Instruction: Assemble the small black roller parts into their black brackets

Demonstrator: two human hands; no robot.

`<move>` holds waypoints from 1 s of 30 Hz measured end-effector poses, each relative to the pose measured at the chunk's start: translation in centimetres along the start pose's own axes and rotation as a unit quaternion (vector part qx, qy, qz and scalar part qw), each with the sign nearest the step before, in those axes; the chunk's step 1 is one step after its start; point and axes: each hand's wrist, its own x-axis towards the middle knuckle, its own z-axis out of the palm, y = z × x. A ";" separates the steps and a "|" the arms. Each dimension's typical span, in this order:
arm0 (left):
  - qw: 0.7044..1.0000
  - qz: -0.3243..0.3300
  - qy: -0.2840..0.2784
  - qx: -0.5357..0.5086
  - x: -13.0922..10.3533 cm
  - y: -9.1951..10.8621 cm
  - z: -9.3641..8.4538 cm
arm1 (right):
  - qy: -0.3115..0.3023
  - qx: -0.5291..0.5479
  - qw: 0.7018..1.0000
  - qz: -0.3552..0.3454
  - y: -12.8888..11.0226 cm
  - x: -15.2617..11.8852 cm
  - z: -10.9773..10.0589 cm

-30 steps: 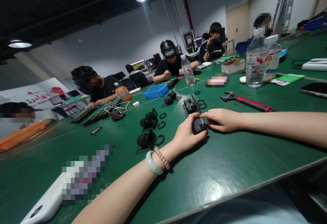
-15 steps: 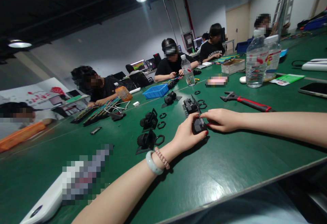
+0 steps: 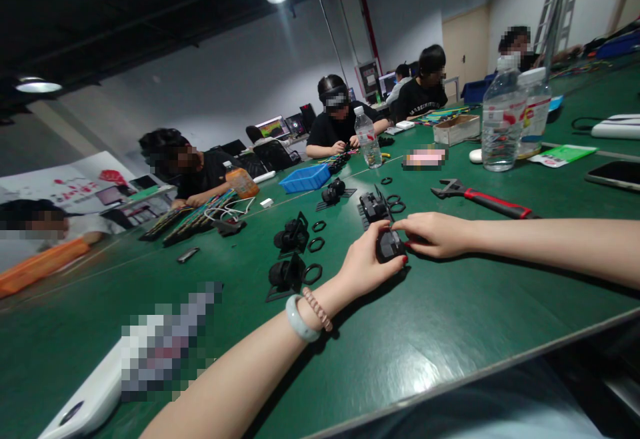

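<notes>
Shifted since earlier frame: far black-shirted co-worker (image 3: 421, 97), two o'clock in view; left hand (image 3: 364, 259) grips blocky matte-black fitting (image 3: 390, 247), four o'clock, on smooth green tabletop (image 3: 500, 299); right hand (image 3: 440, 234) at fitting's edge, grip unclear

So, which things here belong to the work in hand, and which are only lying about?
Probably the work: black part in the left hand; other black assemblies; black rings; perhaps adjustable wrench.
Apparently lying about: smartphone; orange drink bottle; green-and-white packet.

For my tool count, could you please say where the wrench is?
Right of centre in the head view, the wrench lies just beyond the right hand.
</notes>
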 end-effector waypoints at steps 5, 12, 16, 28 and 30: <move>1.000 0.004 -0.001 -0.003 0.0 0.0 0.0 | 0.002 0.004 1.000 -0.002 0.1 0.0 0.1; 1.000 0.001 -0.002 -0.003 0.0 0.1 -0.1 | -0.002 0.001 1.000 0.000 0.0 0.0 0.1; 1.000 0.001 -0.002 -0.005 0.0 0.1 -0.1 | -0.004 0.002 1.000 0.000 0.1 0.0 0.2; 1.000 -0.005 -0.004 -0.013 0.0 0.3 -0.2 | 0.007 0.010 1.000 -0.001 0.0 0.0 0.1; 1.000 -0.003 -0.006 -0.011 0.0 0.3 -0.3 | 0.006 0.008 1.000 0.000 0.0 0.0 0.1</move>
